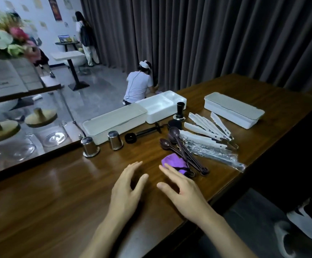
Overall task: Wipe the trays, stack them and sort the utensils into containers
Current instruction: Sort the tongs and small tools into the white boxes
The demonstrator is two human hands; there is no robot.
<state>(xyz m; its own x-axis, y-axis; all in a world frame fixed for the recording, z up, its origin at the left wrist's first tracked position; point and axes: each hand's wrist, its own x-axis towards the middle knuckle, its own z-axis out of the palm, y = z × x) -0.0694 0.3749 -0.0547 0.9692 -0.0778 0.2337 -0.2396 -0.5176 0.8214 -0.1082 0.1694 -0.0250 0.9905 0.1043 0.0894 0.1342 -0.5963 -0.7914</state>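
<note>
Lower-left to centre of frame: two steel cups (90, 147) (115, 140) stand mouth-down on the wooden desk (58, 192), just in front of a white lidded container (114, 121).

Your left hand (127, 189) is low centre, palm down, fingers straight and slightly spread, holding nothing. Whether it touches the desk cannot be told.

Behind it a black handled tool (144, 134) lies on its side. Beyond that an open white tray (158, 107) with compartments sits at the far desk edge, touching the lidded container's right end.

Centre: a purple cloth (172, 162) lies bunched on the desk. Your right hand (183, 190) is spread flat and empty, its forefinger tip at the cloth's near edge; contact uncertain.

Dark purple spoons (181, 146) lie in a loose pile, with some handles overlapping the cloth's right side.

A black upright piece (179, 111) stands just right of the tray.

Right of centre: white flat utensils (207, 127) are fanned out, and clear-wrapped utensils (214, 153) lie just in front of them.

Upper right: a second lidded container (233, 112), closed, sits apart from the rest.
</note>
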